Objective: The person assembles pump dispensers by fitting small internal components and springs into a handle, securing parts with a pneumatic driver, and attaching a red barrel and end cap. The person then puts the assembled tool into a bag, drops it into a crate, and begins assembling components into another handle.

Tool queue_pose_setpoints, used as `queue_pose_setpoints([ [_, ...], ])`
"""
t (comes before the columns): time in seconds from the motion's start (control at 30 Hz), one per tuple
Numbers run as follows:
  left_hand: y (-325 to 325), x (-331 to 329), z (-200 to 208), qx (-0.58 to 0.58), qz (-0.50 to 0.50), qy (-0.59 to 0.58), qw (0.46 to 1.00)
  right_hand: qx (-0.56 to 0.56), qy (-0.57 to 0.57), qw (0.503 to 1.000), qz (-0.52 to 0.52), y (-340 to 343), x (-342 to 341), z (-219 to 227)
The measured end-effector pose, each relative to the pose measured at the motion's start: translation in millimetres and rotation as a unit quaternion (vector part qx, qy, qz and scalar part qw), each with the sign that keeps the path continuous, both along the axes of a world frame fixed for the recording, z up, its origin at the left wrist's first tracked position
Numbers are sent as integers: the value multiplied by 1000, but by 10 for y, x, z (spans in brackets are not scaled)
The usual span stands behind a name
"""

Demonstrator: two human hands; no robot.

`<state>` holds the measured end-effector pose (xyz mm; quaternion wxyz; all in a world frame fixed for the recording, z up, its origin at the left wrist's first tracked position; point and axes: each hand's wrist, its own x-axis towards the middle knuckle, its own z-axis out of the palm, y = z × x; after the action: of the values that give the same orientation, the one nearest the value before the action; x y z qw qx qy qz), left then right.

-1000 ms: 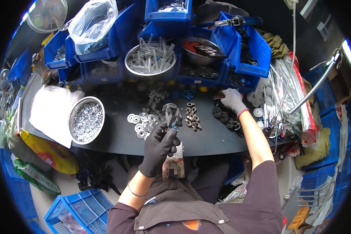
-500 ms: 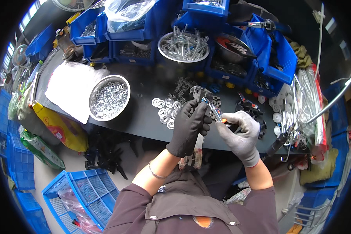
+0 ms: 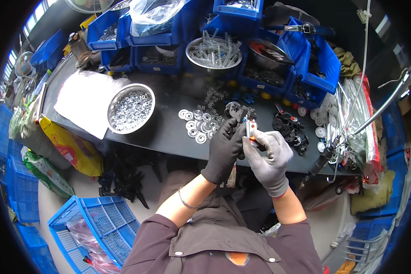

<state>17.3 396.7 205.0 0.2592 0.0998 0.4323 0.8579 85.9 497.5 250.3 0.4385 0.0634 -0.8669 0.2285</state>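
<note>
My left hand (image 3: 223, 148), in a black glove, is closed around a dark grey mechanical part (image 3: 235, 110) whose head sticks out past the fingers. My right hand (image 3: 270, 157), in a light grey glove, pinches a small silver piece with orange bits (image 3: 251, 129) against that part. Where the two pieces meet is too small to make out. Silver flanged rings (image 3: 200, 128) lie on the dark table left of my hands, with small dark coil springs (image 3: 214, 97) behind them. Black round parts (image 3: 285, 130) lie to the right.
A steel bowl of small metal nuts or bushings (image 3: 151, 109) stands at the left beside a white sheet (image 3: 80, 102). Behind are a bowl of long springs (image 3: 237, 64) and stacked blue bins (image 3: 153, 40). Metal rods (image 3: 345, 118) crowd the right. A blue crate (image 3: 59, 223) sits on the floor.
Both hands have shifted; the right has moved left and closer to the left one. The silver piece now stands more upright. The view has moved slightly.
</note>
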Motion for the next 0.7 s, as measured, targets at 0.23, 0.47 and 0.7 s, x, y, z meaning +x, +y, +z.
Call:
queue_pose_setpoints([
  [0.23,-99,-39,-63,-117,3,169,979,-5,6,1000,-19,-79,-75,-72],
  [0.47,-16,25,140,47,-38,1,998,97,2,988,-123,-134,-126,-116],
  [0.7,-232,-70,357,-216,-126,193,949,-60,-21,990,-129,-153,-105,-192],
])
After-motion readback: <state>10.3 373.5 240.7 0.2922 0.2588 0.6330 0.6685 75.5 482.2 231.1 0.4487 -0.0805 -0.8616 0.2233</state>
